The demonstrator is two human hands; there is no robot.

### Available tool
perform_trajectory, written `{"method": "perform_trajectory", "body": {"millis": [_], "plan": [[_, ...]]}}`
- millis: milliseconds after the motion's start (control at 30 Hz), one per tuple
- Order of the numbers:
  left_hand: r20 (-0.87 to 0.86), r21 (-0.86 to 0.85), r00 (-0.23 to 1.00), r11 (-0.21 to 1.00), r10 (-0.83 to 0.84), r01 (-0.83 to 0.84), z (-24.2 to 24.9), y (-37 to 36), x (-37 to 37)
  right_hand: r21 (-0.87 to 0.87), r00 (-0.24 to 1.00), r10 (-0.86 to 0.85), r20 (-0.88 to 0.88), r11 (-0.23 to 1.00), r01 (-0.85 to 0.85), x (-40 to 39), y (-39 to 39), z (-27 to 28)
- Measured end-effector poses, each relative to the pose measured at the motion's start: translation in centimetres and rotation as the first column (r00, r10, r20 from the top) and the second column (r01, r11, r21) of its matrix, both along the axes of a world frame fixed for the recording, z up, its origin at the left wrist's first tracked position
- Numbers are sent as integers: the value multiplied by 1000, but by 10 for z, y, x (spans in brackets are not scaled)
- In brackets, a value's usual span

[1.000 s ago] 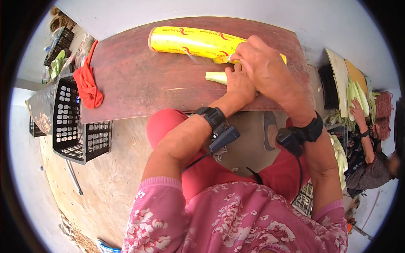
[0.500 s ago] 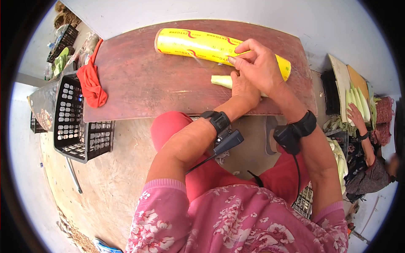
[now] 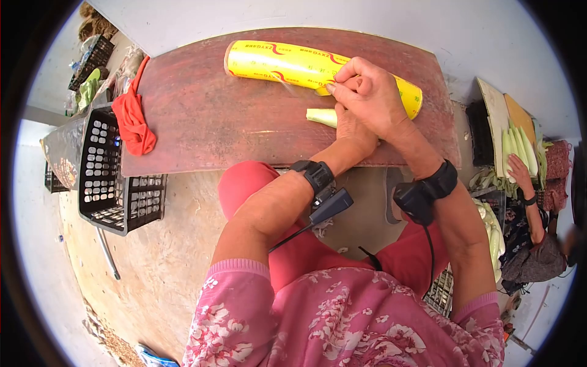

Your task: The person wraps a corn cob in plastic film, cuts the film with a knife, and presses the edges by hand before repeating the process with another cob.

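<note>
A yellow roll of cling film (image 3: 269,60) with red print lies slantwise along the back of the reddish-brown table (image 3: 214,116). A pale green long vegetable (image 3: 320,117) is in front of it, only one end showing. My left hand (image 3: 356,129) is closed over this vegetable, its fingers partly covered by my other hand. Crossing above it, my right hand (image 3: 376,98) has thumb and forefinger pinched at the roll's front side, where the loose edge of thin clear film is lifted.
A red cloth (image 3: 133,125) hangs at the table's left edge beside a black plastic crate (image 3: 103,165). At the far right, another person's hand (image 3: 520,173) touches long pale green vegetables (image 3: 518,147). A wall stands behind the table.
My right hand has shifted slightly left and its fingers have curled into a tighter pinch at the roll. My left hand stays almost in place over the vegetable.
</note>
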State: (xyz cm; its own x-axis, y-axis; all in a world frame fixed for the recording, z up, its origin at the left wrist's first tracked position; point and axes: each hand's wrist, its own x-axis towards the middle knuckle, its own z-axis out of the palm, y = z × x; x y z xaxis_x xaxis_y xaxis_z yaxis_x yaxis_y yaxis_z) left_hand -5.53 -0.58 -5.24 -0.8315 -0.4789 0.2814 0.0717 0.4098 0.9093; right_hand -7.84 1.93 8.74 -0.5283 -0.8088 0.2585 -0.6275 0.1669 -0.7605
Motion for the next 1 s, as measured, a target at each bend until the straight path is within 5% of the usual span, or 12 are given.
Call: {"method": "perform_trajectory", "body": {"millis": [100,167,300,567,800,1000], "plan": [[48,-44,998,999,30,-28,14,0,3,8,1000,9,-14,1000,-9,2,-2,-1],[204,-273,976,962,78,-20,34,0,15,0,1000,20,-14,1000,-20,2,-3,-1],[163,-226,985,974,50,-12,20,1,11,26,999,5,-40,1000,-4,3,-7,2],[255,-547,935,834,249,-73,52,2,21,18,999,34,17,999,-34,3,-16,-4],[313,-185,948,976,-49,111,33,-2,16,56,998,59,2,997,-59,8,-18,0],[387,-222,917,955,-101,199,26,-1,15,85,995,93,-47,992,-89,9,-16,1]]}}
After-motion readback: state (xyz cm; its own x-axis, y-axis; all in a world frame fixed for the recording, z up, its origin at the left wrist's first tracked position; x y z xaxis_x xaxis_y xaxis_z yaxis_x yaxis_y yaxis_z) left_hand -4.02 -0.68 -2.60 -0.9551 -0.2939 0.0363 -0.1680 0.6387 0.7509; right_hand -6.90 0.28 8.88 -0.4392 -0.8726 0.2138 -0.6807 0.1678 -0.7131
